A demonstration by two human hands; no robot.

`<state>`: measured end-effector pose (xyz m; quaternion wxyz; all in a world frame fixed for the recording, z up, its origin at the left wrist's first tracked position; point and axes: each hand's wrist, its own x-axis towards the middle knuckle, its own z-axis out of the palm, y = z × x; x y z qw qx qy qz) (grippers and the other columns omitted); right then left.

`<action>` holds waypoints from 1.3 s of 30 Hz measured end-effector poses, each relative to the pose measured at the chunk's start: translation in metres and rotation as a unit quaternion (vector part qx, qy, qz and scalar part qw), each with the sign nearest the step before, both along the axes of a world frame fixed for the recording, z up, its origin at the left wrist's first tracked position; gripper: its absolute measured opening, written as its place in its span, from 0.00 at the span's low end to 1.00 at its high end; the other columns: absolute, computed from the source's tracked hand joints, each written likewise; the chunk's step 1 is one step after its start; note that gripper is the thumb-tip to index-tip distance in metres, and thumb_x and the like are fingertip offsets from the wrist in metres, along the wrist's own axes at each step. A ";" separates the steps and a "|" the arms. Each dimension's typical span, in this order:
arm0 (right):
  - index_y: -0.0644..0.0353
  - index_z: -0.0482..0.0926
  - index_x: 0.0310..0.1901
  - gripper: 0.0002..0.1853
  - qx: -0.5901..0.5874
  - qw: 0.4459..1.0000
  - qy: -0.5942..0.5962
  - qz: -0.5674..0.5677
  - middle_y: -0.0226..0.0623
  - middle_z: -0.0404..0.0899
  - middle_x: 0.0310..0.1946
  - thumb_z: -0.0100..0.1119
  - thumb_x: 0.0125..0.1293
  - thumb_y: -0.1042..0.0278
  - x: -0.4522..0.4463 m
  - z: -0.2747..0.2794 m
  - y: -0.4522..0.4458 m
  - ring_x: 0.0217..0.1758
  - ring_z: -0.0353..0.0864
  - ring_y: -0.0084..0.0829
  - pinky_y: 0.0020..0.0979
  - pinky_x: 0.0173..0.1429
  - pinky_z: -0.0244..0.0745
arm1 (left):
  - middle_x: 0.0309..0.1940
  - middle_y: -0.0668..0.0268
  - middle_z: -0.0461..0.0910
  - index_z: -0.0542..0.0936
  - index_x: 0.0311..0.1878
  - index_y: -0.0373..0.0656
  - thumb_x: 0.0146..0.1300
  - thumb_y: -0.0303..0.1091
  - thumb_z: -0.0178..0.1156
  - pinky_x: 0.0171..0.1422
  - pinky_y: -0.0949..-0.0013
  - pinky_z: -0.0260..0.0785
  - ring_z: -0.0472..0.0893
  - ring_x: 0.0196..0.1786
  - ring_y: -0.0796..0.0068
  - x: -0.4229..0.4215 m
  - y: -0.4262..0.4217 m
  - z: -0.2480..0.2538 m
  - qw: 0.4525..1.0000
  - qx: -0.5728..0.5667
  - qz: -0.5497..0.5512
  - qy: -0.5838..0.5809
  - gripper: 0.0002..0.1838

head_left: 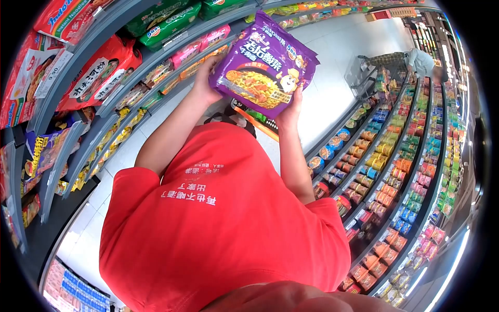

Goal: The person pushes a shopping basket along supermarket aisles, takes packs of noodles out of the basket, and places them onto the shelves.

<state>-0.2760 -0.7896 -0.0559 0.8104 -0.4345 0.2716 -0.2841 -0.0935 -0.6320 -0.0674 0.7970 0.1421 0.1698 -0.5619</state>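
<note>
A purple multipack of instant noodles (pixel 265 65) is held up in front of my chest, its printed front with a noodle picture facing me. My left hand (pixel 207 80) grips the pack's left edge, with most of its fingers hidden behind the wrapper. At the lower right corner, my right hand (pixel 291 108) holds the pack, thumb on the front side and fingers out of sight. Below the pack, a shopping basket or cart with an orange rim (pixel 258 125) shows partly, with some goods in it.
A shelf on the left carries red noodle bags (pixel 100 73) and green multipacks (pixel 169 25). Rows of cup noodles (pixel 384 148) fill the right-hand shelves. Farther down the tiled aisle (pixel 325 62), another person (pixel 420 62) stands by a shopping cart (pixel 360 78).
</note>
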 end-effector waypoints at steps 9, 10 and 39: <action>0.54 0.62 0.75 0.39 0.095 0.995 -0.009 0.009 0.43 0.69 0.71 0.38 0.77 0.31 0.002 0.003 -0.012 0.72 0.71 0.45 0.51 0.74 0.68 | 0.68 0.64 0.73 0.67 0.73 0.45 0.72 0.44 0.61 0.73 0.56 0.64 0.73 0.69 0.67 -0.020 -0.003 0.022 0.985 -0.020 0.006 -0.172 0.30; 0.54 0.62 0.75 0.39 0.115 0.993 -0.015 0.012 0.43 0.69 0.72 0.37 0.77 0.30 0.001 0.003 -0.013 0.72 0.70 0.45 0.52 0.75 0.67 | 0.69 0.63 0.72 0.66 0.74 0.45 0.72 0.42 0.61 0.73 0.57 0.64 0.73 0.69 0.67 -0.027 -0.003 0.034 0.979 -0.008 0.024 -0.200 0.31; 0.60 0.67 0.70 0.25 0.220 0.957 -0.173 0.072 0.48 0.75 0.64 0.42 0.82 0.53 -0.016 -0.010 -0.004 0.64 0.78 0.46 0.48 0.65 0.81 | 0.73 0.53 0.61 0.53 0.78 0.34 0.63 0.38 0.73 0.81 0.60 0.50 0.61 0.76 0.64 -0.074 0.012 0.059 0.793 0.050 -0.055 -0.605 0.49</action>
